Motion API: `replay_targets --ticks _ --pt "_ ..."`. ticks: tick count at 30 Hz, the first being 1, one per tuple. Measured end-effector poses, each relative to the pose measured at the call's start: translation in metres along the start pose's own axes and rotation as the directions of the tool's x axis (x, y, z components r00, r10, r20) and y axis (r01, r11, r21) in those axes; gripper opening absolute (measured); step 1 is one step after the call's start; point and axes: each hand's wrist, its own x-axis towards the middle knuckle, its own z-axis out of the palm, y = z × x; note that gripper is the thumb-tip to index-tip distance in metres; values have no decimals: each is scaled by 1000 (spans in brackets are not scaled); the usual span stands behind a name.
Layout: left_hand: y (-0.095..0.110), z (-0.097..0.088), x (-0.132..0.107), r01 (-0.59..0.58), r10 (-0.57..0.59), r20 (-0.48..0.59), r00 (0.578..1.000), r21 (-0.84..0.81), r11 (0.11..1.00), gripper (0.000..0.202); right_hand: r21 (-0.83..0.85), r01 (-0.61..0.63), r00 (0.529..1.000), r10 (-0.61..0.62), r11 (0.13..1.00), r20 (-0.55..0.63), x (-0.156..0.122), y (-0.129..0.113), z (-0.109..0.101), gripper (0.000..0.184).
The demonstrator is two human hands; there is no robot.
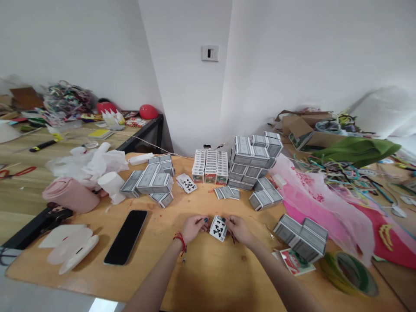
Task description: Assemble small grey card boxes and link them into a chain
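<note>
Clubs card [217, 229], face-up, at near-center of desk [221, 273], between both hands. Right hand [239, 228] at card's 3 o'clock, grip pinching its edge. Left hand [194, 227] at 9 o'clock, fingers bunched just beside card; can't tell if that grip holds anything. From card: boxed columns [209, 167] at 12, tall grey stack [248, 162] at 1, loose face-up cards [188, 184] at 11, phone [125, 237] at 9, tape roll [334, 279] near 4.
</note>
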Motion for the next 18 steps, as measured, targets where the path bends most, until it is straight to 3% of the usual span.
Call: replay_targets --ticks 7,11,15,18 --pt "10 6 2 -9 -1 123 992 75 997 31 143 -25 999 19 989 47 3 1 4 33" --pt "11 14 8 21 -25 63 998 67 998 25 178 -16 996 -1 984 95 9 -2 4 31" --pt "20 17 15 5 -11 53 999 118 993 22 48 31 996 -34 998 78 13 -7 -4 30" --pt "31 20 20 -63 38 98 994 266 962 22 -41 169 985 -168 985 25 16 -13 -11 25"
